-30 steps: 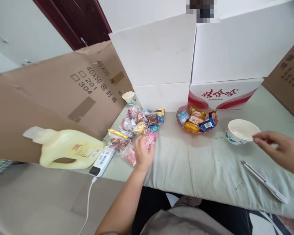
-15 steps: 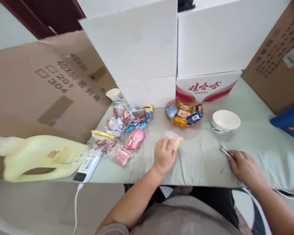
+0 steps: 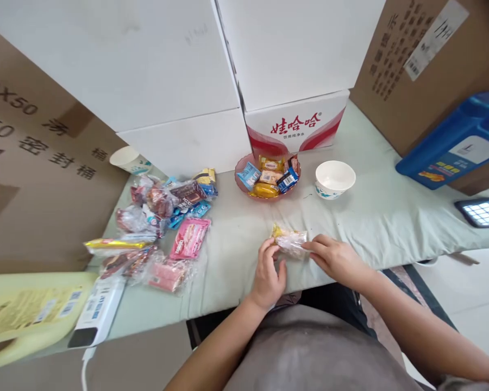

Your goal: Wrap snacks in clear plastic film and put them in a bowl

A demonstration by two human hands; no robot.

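A small snack packet (image 3: 292, 243) in clear wrap with a yellow end lies near the table's front edge, between my two hands. My left hand (image 3: 270, 276) has its curled fingertips on the packet's left end, the thumb standing off. From the other side, my right hand (image 3: 339, 262) closes its fingers on the packet's right end. Behind them, a pinkish clear dish (image 3: 244, 187) holds several wrapped snacks. A white paper bowl (image 3: 334, 179) with blue marks stands to its right. Whatever lies under my right palm is hidden.
Left is a pile of wrapped snacks, including a pink packet (image 3: 190, 238). Beyond stands another paper bowl (image 3: 129, 159). A power strip (image 3: 99, 309) and yellow jug (image 3: 36, 309) lie front left. White boxes (image 3: 187, 144) line the back. A blue bottle (image 3: 452, 141) and phone (image 3: 483, 212) are right.
My right hand has moved left to the packet; the slim metallic tool it held is out of sight. The left hand has shifted on the packet. The view has swung right.
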